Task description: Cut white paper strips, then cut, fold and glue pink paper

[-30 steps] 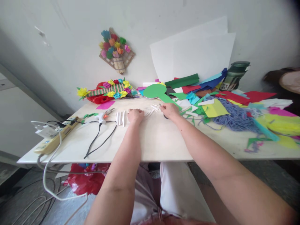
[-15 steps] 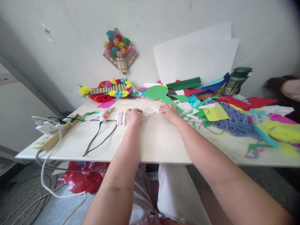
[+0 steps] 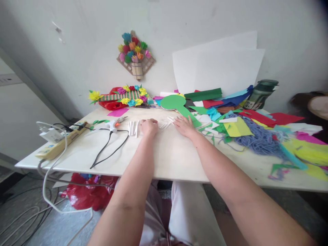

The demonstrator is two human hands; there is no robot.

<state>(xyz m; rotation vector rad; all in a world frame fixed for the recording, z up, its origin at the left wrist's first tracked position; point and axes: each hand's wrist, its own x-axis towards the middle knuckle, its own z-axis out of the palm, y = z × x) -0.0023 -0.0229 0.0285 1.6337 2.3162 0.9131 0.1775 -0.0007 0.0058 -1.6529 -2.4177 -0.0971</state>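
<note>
My left hand (image 3: 149, 127) rests on the table with its fingers curled, right beside a row of short white paper rolls (image 3: 131, 129). What those fingers hold, if anything, is hidden. My right hand (image 3: 185, 126) lies palm down with its fingers spread, its tips by some thin white sticks (image 3: 170, 120). These sticks lie loosely between both hands. Just behind the right hand is a green paper cutout (image 3: 173, 102) with a round head and a long stem. Left of the rolls lies a white hot glue gun (image 3: 112, 126), its black cord looping forward.
Coloured paper (image 3: 238, 127), a green cutting mess and blue-grey yarn (image 3: 261, 140) crowd the right side. A dark bottle (image 3: 261, 95) stands behind them. At left is a power strip (image 3: 61, 141) with cables. A flower-trimmed craft guitar (image 3: 119, 96) lies near the wall.
The fingers of my right hand have spread wider and flattened on the table. My left hand stays curled beside the rolls. The whole view has shifted slightly.
</note>
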